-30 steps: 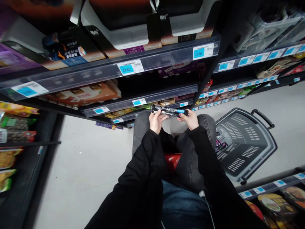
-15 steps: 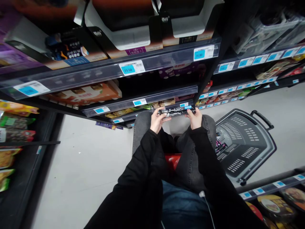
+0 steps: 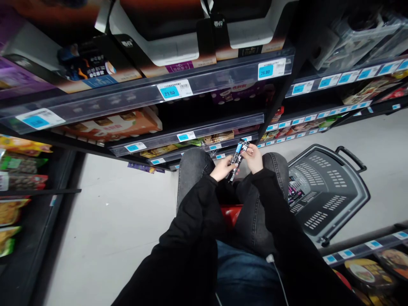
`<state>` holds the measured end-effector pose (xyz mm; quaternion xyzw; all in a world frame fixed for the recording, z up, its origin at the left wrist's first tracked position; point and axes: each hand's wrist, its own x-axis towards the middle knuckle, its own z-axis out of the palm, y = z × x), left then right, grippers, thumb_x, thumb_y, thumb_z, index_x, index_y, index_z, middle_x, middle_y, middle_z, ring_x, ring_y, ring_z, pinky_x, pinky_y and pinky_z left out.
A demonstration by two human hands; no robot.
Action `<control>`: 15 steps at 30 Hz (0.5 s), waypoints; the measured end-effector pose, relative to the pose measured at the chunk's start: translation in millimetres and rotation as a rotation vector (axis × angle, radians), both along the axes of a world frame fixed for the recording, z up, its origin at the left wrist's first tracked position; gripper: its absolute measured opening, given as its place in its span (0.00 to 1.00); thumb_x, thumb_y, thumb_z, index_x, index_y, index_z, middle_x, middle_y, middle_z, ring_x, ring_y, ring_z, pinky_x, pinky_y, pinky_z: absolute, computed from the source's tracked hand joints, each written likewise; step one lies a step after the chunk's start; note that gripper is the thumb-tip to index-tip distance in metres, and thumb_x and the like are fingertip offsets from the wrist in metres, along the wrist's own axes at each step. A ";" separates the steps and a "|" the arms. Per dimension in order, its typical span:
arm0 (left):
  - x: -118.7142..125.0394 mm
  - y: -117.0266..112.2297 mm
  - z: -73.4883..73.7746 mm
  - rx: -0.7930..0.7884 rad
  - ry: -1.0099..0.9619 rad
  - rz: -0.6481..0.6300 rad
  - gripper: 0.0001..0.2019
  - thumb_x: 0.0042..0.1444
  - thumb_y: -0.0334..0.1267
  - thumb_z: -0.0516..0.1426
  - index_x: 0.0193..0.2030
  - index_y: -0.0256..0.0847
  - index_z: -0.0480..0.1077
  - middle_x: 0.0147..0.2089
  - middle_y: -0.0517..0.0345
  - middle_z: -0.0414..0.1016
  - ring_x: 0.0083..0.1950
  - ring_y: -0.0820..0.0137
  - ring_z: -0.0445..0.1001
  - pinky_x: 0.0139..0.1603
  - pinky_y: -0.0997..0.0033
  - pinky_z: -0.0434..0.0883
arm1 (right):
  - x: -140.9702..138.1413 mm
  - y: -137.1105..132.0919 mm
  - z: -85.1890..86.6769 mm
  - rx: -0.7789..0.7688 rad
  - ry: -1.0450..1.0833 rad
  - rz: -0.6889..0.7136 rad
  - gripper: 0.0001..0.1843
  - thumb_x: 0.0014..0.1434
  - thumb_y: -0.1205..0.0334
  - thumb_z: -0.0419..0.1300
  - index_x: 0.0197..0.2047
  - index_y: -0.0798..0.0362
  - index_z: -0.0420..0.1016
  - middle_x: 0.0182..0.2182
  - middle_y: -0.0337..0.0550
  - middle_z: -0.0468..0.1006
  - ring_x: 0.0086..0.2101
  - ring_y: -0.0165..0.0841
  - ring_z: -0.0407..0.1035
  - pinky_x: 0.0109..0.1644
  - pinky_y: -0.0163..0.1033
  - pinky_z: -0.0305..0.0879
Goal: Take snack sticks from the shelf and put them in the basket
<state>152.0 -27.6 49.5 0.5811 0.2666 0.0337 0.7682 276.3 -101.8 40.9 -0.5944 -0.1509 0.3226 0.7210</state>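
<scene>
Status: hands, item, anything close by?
Left hand and right hand both gripping slim black packaging, count unclear. Packaging held at a slant. Shelf ahead, grey basket off to the right.

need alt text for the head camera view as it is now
A person's left hand and right hand hold slim black packaging with a blue patch, slanting between their knees. Store shelves with blue-and-white price labels stand in front, and a dark basket with a grey rim is on the floor at right.
</scene>
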 end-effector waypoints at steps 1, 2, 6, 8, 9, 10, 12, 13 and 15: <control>0.7 -0.8 -1.8 0.003 0.009 0.002 0.20 0.45 0.46 0.62 0.39 0.38 0.61 0.26 0.58 0.72 0.23 0.68 0.74 0.23 0.69 0.72 | 0.0 0.0 -0.8 0.001 -0.005 -0.002 0.22 0.39 0.59 0.65 0.39 0.53 0.63 0.29 0.37 0.75 0.31 0.30 0.71 0.38 0.37 0.67; 1.5 -1.7 -3.2 0.007 0.017 0.007 0.19 0.46 0.46 0.62 0.39 0.38 0.61 0.25 0.58 0.72 0.22 0.69 0.73 0.21 0.70 0.71 | -0.1 0.1 -1.5 0.002 -0.009 -0.006 0.22 0.40 0.59 0.64 0.39 0.53 0.63 0.29 0.37 0.75 0.32 0.30 0.71 0.38 0.37 0.67; 3.9 -5.9 -5.8 0.070 0.038 0.059 0.15 0.52 0.45 0.58 0.39 0.38 0.61 0.21 0.63 0.69 0.15 0.75 0.66 0.16 0.77 0.65 | 0.0 1.2 -2.6 -0.010 -0.023 -0.015 0.22 0.39 0.58 0.64 0.38 0.53 0.62 0.28 0.36 0.75 0.31 0.29 0.70 0.37 0.36 0.66; 4.2 -7.3 -5.4 0.124 0.055 0.080 0.13 0.54 0.45 0.57 0.38 0.38 0.61 0.19 0.64 0.68 0.13 0.77 0.63 0.14 0.79 0.62 | -0.3 1.7 -2.5 -0.018 -0.028 -0.009 0.22 0.39 0.58 0.64 0.37 0.53 0.62 0.28 0.36 0.74 0.31 0.30 0.70 0.37 0.36 0.66; 4.2 -7.4 -5.0 0.149 0.065 0.085 0.13 0.54 0.46 0.56 0.37 0.38 0.61 0.19 0.64 0.67 0.13 0.77 0.63 0.13 0.80 0.61 | -0.6 1.8 -2.4 -0.021 -0.033 -0.006 0.21 0.39 0.59 0.64 0.37 0.53 0.62 0.27 0.36 0.74 0.31 0.30 0.70 0.37 0.36 0.67; 4.2 -7.3 -4.4 0.172 0.075 0.086 0.13 0.55 0.46 0.56 0.36 0.38 0.62 0.18 0.64 0.67 0.12 0.77 0.63 0.13 0.80 0.60 | -1.2 1.7 -2.3 -0.023 -0.038 -0.006 0.21 0.39 0.59 0.64 0.37 0.53 0.62 0.27 0.37 0.74 0.32 0.30 0.71 0.37 0.36 0.67; 4.3 -5.9 -2.6 0.207 0.092 0.079 0.14 0.55 0.47 0.55 0.34 0.37 0.62 0.18 0.63 0.67 0.12 0.76 0.63 0.12 0.80 0.60 | -2.7 1.0 -2.0 -0.032 -0.056 -0.018 0.21 0.40 0.60 0.63 0.38 0.53 0.61 0.28 0.37 0.73 0.32 0.31 0.71 0.37 0.36 0.67; 4.4 -5.0 -1.3 0.224 0.100 0.073 0.14 0.56 0.47 0.55 0.34 0.37 0.62 0.17 0.63 0.68 0.12 0.76 0.63 0.12 0.80 0.59 | -3.6 0.5 -1.8 -0.039 -0.070 -0.031 0.21 0.40 0.60 0.62 0.38 0.53 0.61 0.28 0.37 0.73 0.32 0.31 0.71 0.37 0.36 0.67; 4.7 -3.0 1.9 0.262 0.113 0.061 0.13 0.56 0.47 0.54 0.32 0.37 0.63 0.17 0.61 0.69 0.12 0.75 0.64 0.12 0.80 0.59 | -5.4 -0.7 -1.5 -0.064 -0.105 -0.067 0.21 0.41 0.61 0.62 0.39 0.53 0.61 0.29 0.37 0.73 0.31 0.30 0.71 0.37 0.36 0.66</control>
